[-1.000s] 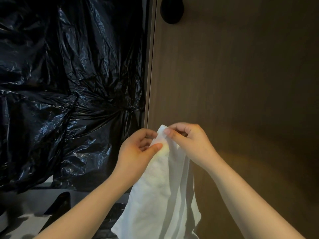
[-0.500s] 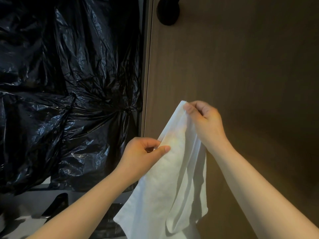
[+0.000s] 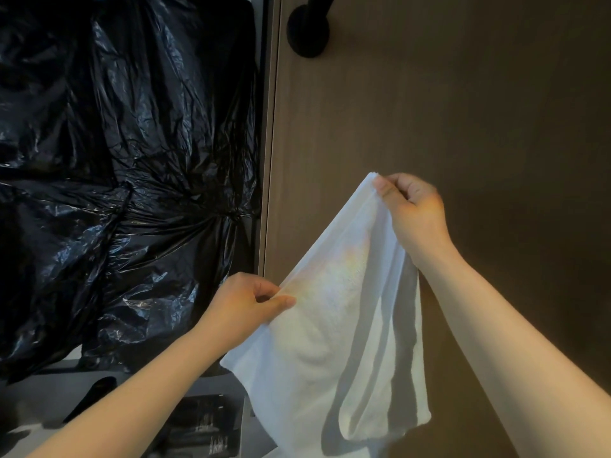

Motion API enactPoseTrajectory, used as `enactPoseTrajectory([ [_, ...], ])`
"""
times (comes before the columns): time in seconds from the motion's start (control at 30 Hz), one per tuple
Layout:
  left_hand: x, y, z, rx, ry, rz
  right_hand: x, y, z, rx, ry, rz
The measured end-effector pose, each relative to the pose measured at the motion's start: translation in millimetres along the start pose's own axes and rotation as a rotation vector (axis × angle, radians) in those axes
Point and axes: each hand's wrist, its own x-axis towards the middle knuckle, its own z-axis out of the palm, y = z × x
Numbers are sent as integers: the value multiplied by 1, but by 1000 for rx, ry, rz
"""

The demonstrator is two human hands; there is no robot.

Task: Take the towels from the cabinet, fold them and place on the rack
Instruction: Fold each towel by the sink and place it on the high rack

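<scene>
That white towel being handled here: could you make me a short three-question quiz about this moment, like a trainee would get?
1. True or false: both hands grip the white towel.
2. Which hand is higher in the head view? A) left hand B) right hand
3. Fill in: the wrinkled material filling the left of the view is black ____.

Key: 1 true, each hand pinches the towel's upper edge between thumb and fingers. 2 B, it pinches the top corner. 3 plastic, beside the brown wooden panel.
</scene>
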Motion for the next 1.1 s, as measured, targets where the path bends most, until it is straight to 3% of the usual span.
enactPoseTrajectory([
  [0.3, 14, -14, 6, 187, -108, -63, 5, 6, -9, 17, 38, 0],
  [1.1, 35, -37, 0, 342, 21, -69, 17, 6, -30, 75, 131, -4],
])
